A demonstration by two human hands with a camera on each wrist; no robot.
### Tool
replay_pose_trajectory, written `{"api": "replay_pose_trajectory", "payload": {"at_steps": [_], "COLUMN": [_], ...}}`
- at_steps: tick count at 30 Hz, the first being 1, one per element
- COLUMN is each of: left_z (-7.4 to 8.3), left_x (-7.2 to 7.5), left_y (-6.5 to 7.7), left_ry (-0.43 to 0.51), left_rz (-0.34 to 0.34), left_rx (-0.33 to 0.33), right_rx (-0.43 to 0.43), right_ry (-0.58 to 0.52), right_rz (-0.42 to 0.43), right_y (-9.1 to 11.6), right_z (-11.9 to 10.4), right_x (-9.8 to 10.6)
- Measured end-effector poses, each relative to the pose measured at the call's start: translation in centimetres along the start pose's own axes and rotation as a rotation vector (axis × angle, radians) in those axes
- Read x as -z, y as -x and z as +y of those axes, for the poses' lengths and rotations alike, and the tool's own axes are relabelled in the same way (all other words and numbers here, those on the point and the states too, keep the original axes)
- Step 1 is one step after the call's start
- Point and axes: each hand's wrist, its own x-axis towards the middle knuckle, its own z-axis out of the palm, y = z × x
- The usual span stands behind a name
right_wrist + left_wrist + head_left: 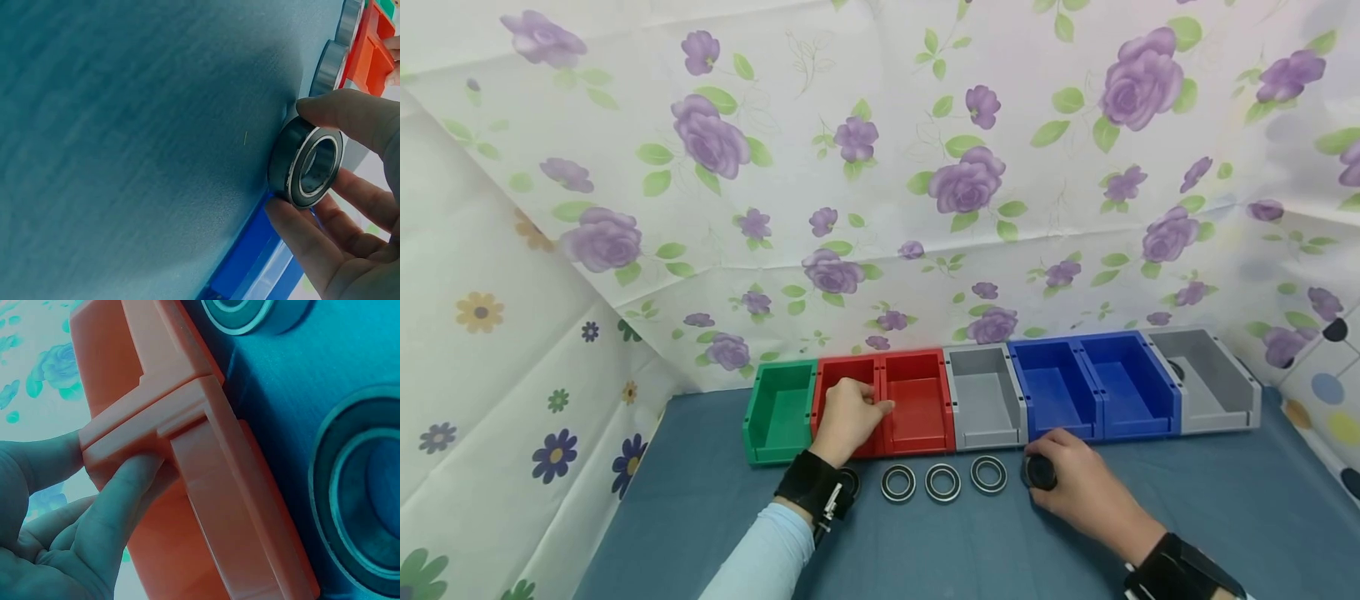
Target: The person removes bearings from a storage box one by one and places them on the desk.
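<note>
My left hand (852,417) reaches over the left red bin (842,372) and pinches the side walls where it meets the right red bin (917,404). In the left wrist view, the thumb is inside one bin and a finger lies across the red rim (150,412). My right hand (1078,479) holds a black-and-silver ball bearing (307,162) between thumb and fingers, low over the cloth in front of the blue bins. Between the hands, bearings lie flat in a row: one left (898,483), one middle (943,483), one right (988,475).
Another bearing (848,482) is partly hidden by the left wrist strap. A green bin (781,408), a grey bin (987,396), two blue bins (1093,387) and a grey end bin (1213,379) holding a dark ring complete the row. Flowered sheeting (895,208) rises behind.
</note>
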Motion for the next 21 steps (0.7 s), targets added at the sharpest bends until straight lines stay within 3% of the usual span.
{"api": "replay_pose_trajectory", "payload": {"at_steps": [21], "left_z": [0.09], "left_x": [0.15], "left_y": [0.08], "left_ry": [0.006], "left_rz": [-0.006], "left_rx": [0.011], "right_rx": [-0.030], "right_ry": [0.033], "right_rz": [-0.007], "right_y": [0.15], "right_z": [0.21], "right_x": [-0.45]}}
